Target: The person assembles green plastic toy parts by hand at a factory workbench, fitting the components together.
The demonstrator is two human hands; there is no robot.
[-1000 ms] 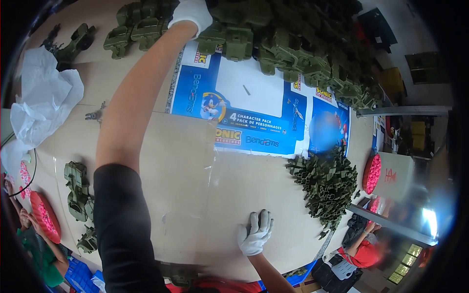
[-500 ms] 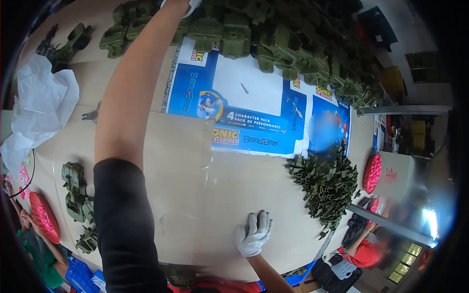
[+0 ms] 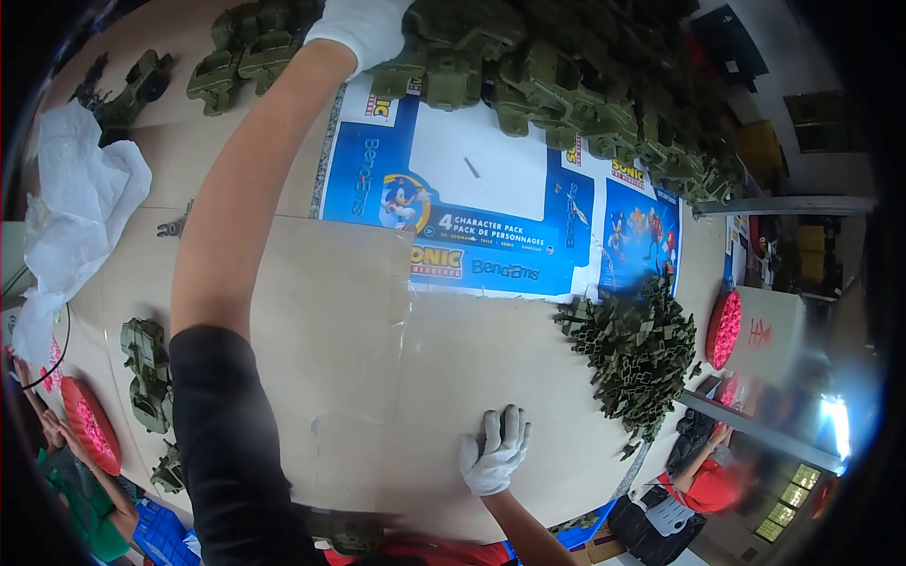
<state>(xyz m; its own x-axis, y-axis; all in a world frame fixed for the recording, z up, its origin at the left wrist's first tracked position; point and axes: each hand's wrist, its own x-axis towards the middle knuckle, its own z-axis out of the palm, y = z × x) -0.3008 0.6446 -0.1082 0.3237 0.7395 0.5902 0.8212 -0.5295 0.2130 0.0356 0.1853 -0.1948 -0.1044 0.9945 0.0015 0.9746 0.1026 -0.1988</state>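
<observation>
My left hand (image 3: 360,30), in a white glove, reaches far across the table to a heap of olive-green plastic toy vehicle bodies (image 3: 453,77). Its fingers run out at the upper edge among the parts, so whether they grip one is hidden. My right hand (image 3: 495,453), gloved in white with greyish fingertips, rests palm down on the tabletop (image 3: 368,377) near the front edge. Those fingers are spread and hold nothing. To its right lies a pile of small dark-green plastic pieces (image 3: 632,358).
A blue-and-white printed cardboard sheet (image 3: 481,241) lies flat beneath the heap's near edge. Several green vehicle bodies (image 3: 146,368) and a crumpled white plastic bag (image 3: 80,208) are at the left. Red trays of pink pieces (image 3: 90,424) stand beside people working at both sides.
My left hand has come back slightly from the upper edge, so more of its glove shows. The left forearm shifted a little left. My right hand stays in place.
</observation>
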